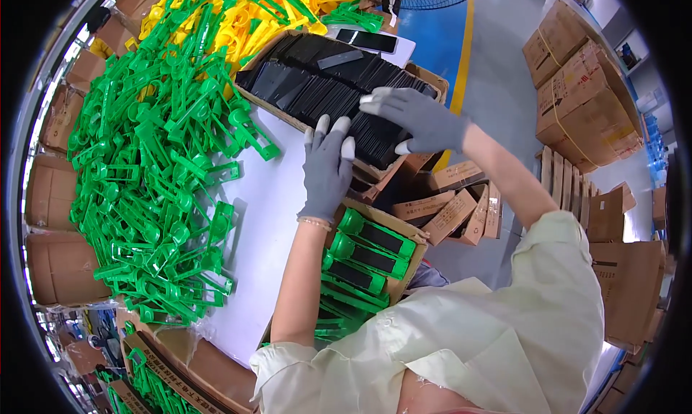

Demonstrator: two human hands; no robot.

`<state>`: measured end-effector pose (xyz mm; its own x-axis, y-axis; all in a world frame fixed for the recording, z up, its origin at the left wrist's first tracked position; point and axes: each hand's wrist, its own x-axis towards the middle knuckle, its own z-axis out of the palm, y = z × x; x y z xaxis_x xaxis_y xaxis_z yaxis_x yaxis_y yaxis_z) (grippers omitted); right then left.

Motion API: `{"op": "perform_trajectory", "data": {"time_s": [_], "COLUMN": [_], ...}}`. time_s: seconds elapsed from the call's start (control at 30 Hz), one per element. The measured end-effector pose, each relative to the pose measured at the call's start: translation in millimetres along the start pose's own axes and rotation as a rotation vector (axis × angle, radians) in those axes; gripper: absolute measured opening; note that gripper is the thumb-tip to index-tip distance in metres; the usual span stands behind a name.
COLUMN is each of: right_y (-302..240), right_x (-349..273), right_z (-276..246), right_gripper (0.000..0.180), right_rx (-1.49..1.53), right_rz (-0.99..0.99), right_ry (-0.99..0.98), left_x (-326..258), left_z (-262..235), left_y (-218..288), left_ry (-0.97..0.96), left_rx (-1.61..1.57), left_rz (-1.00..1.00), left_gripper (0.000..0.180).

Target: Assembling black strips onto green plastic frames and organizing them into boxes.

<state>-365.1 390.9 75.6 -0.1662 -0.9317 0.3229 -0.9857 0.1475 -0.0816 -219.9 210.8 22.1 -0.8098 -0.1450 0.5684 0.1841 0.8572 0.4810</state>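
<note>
At nine o'clock a heap of green plastic clip-like parts (155, 161) covers the white counter (263, 219), with a heap of the same parts in yellow (238, 14) at eleven o'clock. Near the centre, the left hand (328, 170) in a grey knit glove lies flat, fingers (322, 125) spread narrow and holding nothing, touching the near edge of the open cardboard box of thin black rectangular plates (324, 89) at twelve o'clock. Below it, at six o'clock, a cardboard box of green parts fitted with black plates (364, 259) sits beside the forearm. The grey-gloved right hand (418, 118) rests palm-down on the black plates, fingers wide.
</note>
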Motion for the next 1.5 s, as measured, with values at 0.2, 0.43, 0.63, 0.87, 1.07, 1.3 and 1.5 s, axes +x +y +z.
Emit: {"op": "perform_trajectory", "data": {"time_s": [0.2,0.43,0.63,0.87,1.07,1.3,1.5], "right_y": [10,12,24,20,28,14,-21], "right_x": [42,64,72,70,63,66,97], "right_z": [-5,-2,0,-3,-11,-37,-53], "right_gripper": [0.093,0.085,0.080,0.076,0.078,0.080,0.079], "right_rx": [-0.090,-0.129,-0.044,0.004,0.186,0.321,0.450], "right_rz": [-0.125,-0.231,-0.295,-0.276,-0.135,0.076,-0.052], "right_ry": [-0.444,-0.582,-0.605,-0.533,-0.457,-0.475,-0.311], "left_x": [1,0,-22,-64,-88,-116,-131], "left_z": [-2,-10,-34,-63,-75,-89,-101], "left_y": [-3,-9,-4,12,11,10,5], "left_ry": [0.042,0.071,0.260,0.284,0.349,0.411,0.501], "left_rx": [-0.288,-0.480,-0.559,-0.533,-0.591,-0.588,-0.588], "left_rz": [-0.353,-0.390,-0.505,-0.608,-0.666,-0.752,-0.750], "left_gripper": [0.039,0.041,0.037,0.037,0.040,0.039,0.040]}}
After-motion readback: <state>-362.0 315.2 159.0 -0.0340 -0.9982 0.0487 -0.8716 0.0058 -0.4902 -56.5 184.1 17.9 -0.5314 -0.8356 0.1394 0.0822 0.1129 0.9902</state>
